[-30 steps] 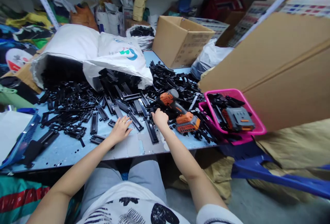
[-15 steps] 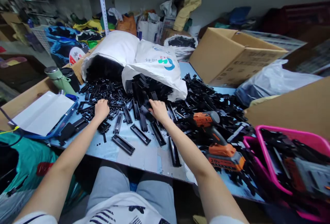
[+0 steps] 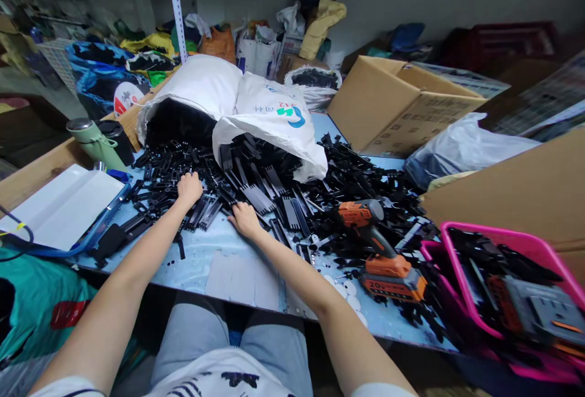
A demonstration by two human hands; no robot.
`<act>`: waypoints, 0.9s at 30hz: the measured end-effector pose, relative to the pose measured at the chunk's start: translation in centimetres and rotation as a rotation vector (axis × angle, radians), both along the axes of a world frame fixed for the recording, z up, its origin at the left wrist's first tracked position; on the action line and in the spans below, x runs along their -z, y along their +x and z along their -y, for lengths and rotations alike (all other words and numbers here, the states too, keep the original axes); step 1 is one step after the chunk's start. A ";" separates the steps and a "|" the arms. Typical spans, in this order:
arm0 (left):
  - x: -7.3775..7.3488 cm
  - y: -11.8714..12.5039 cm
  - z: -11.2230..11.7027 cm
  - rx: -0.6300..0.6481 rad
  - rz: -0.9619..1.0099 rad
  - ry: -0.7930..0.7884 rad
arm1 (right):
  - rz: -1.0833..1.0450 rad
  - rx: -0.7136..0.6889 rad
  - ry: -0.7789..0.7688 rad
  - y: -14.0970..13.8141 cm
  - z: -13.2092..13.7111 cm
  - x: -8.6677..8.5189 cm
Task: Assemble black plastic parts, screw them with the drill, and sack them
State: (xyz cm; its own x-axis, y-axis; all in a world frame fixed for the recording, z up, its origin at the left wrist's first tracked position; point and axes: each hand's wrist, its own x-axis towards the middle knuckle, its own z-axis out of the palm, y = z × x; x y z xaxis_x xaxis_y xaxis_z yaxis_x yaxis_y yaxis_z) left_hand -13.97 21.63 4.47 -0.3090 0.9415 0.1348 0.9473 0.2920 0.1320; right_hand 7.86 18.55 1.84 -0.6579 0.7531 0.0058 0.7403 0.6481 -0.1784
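Note:
My left hand (image 3: 189,189) rests with curled fingers on the pile of small black plastic parts (image 3: 159,168); whatever sits under its fingertips is hidden. My right hand (image 3: 245,219) lies low at the front of the longer black plastic strips (image 3: 258,198), thumb apart and fingers spread, touching their near ends. Between the hands, several strips (image 3: 210,211) lie side by side. Behind them a white woven sack (image 3: 274,105) lies on its side, with black parts spilling from its mouth. Another white sack (image 3: 201,83) lies open to its left.
An orange cordless drill (image 3: 377,245) stands right of my right forearm, beside white discs (image 3: 350,287). Further right is a pink basket (image 3: 479,299) with tools and parts. A cardboard box (image 3: 397,105) stands behind. Paper on a blue tray (image 3: 68,208) and a green bottle (image 3: 94,144) are left.
My right hand has moved left and nearer to me, away from the sack's mouth. The loose strips at the table's front are now pushed back into the pile. The left hand shifted slightly right.

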 end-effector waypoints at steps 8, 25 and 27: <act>-0.1 0.9 3.1 0.069 0.023 0.058 | -0.304 0.069 -0.059 3.2 -0.7 -1.9; -0.6 3.9 -2.4 -0.184 0.082 -0.037 | -0.243 -0.086 -0.127 9.8 9.8 1.6; -2.1 3.8 -0.7 -0.189 0.061 -0.027 | -0.212 0.004 -0.064 7.9 7.2 1.4</act>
State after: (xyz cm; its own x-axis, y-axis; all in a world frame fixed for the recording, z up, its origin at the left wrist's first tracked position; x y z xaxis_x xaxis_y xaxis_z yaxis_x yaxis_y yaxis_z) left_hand -10.22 22.36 6.52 -0.4872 0.8690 0.0863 0.8658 0.4678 0.1776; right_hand 15.75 11.32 0.47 -0.6440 0.7590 0.0958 0.6843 0.6275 -0.3714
